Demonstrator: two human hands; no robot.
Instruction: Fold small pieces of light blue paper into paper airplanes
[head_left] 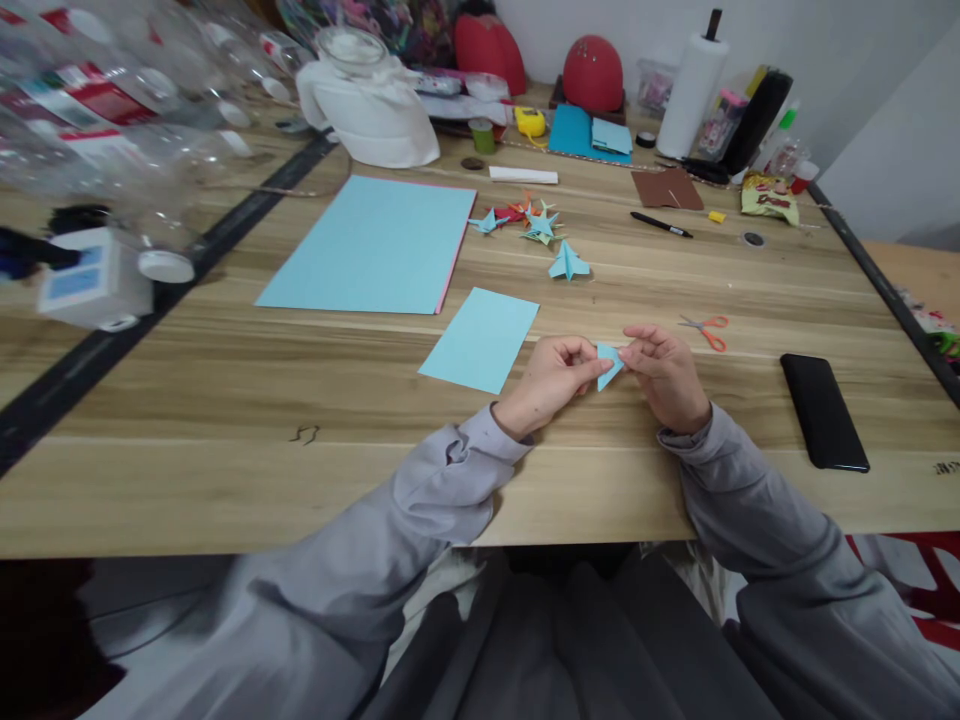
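Note:
A small folded piece of light blue paper (609,366) is held between both hands above the table. My left hand (553,375) pinches its left side, the thumb lying over the front. On the other side, my right hand (661,372) grips the right edge between thumb and fingers. A light blue paper sheet (480,340) lies flat just left of my left hand. Beyond the hands sits a folded blue paper figure (568,262), with several colourful folded paper figures (538,224) bunched behind it. Orange-handled scissors (706,331) rest to the right of my right hand.
A stack of large blue sheets (375,245) lies left of centre. A black phone (823,412) is at right, and a black pen (660,224) farther back. Plastic bottles (112,140) crowd the left. A paper roll (694,90) and a yellow tape measure (529,121) stand at the back.

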